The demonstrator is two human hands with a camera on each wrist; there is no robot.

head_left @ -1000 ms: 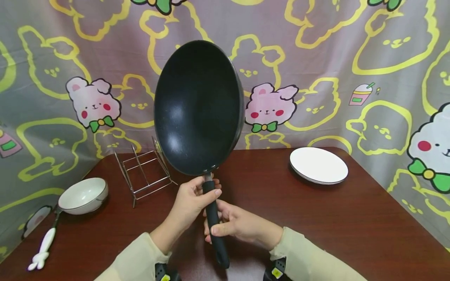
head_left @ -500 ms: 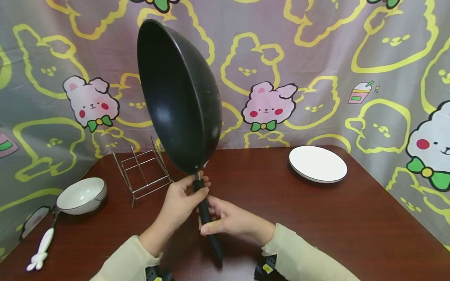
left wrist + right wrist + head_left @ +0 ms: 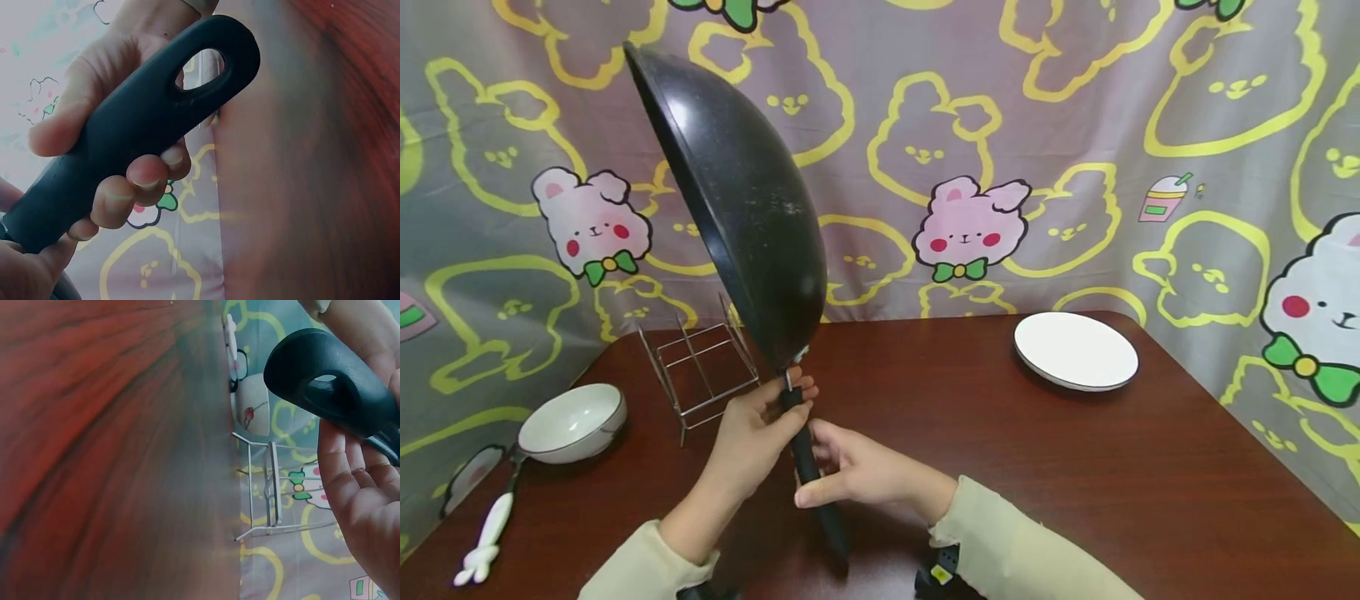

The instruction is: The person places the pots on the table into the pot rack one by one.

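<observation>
A black wok (image 3: 752, 192) is held up off the table, tilted to the left, its scuffed outer side facing right and its inside turned away. My left hand (image 3: 752, 433) grips the top of its black handle (image 3: 803, 454), close to the metal neck. Lower down, my right hand (image 3: 868, 467) holds the same handle, thumb across the front and fingers behind. From the left wrist, the right-hand fingers (image 3: 112, 200) show curled round the grip, and a hanging hole pierces the handle end (image 3: 231, 37). The right wrist view shows that handle end (image 3: 294, 369) over the right hand's fingers.
A wire rack (image 3: 700, 367) stands behind the left hand. Farther left are a white bowl (image 3: 572, 425) and a utensil with a white rabbit-shaped handle (image 3: 493, 529). A white plate (image 3: 1075, 350) lies at the back right of the brown table (image 3: 1000, 450). A patterned curtain (image 3: 887, 125) hangs behind.
The wok has swung left and turned, its inside going out of sight while its outer side came into view. Both hands shifted left with the handle, keeping their hold.
</observation>
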